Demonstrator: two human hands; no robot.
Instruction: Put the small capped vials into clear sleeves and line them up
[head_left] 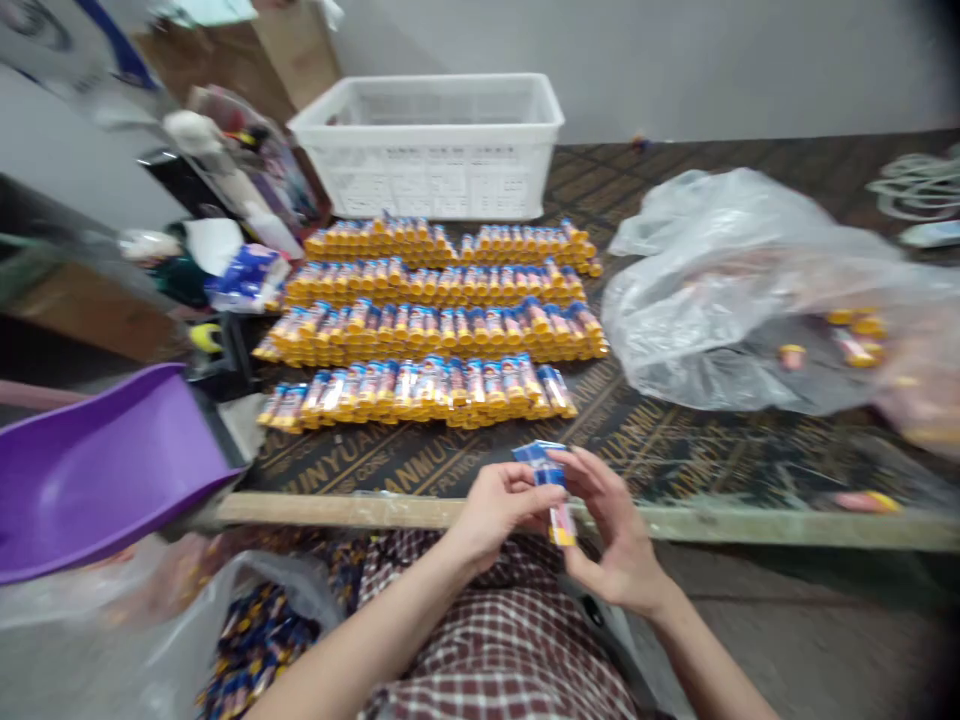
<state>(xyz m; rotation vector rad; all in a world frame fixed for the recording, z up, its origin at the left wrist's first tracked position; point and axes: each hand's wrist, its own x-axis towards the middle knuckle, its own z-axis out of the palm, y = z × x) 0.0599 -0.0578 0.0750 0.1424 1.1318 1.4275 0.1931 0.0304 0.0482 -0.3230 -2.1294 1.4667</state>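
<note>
A small tube with a yellow end [561,524] and a blue-and-white wrapper [546,468] are between my two hands, just over the table's front edge. My left hand [501,508] pinches the wrapper's side with thumb and fingers. Around the tube's right side, my right hand [611,525] curls, its fingertips at the wrapper's top and its thumb near the yellow end. Stacked rows of similar blue-and-yellow tubes [435,330] lie on the dark printed table [652,450] beyond my hands.
A white plastic crate [435,165] stands behind the rows. Clear plastic bags [720,290] with loose tubes lie at right. A purple scoop [112,460] is at left, above a bag of dark blue and yellow pieces [259,640]. A wooden strip [337,509] edges the table.
</note>
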